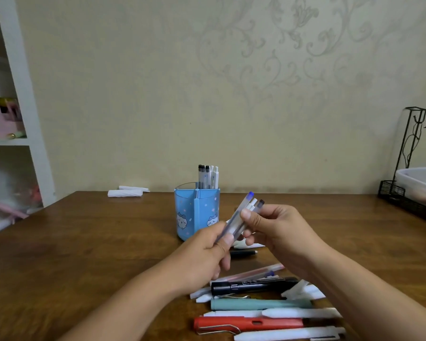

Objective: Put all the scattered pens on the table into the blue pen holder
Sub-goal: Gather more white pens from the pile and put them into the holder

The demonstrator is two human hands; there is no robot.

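I see my left hand [210, 252] and right hand [273, 226] both with a grip pinched on a small bundle of pens [241, 217], tips tilted up toward the blue pen holder [197, 212] just beyond and left of the grip. The holder already carries upright pens [208, 177]. Below my grip more scattered pens [256, 303] crowd the near edge of the wooden surface [84, 242]. Far right stands a wire rack [413, 168]; left, a white shelf [22, 119]; wallpaper behind.

Blue pen holder [196, 212] with white cat faces; red pen [249, 324], teal pen [258, 304], black marker [253, 284]; brown wood-grain worktop [96, 242].
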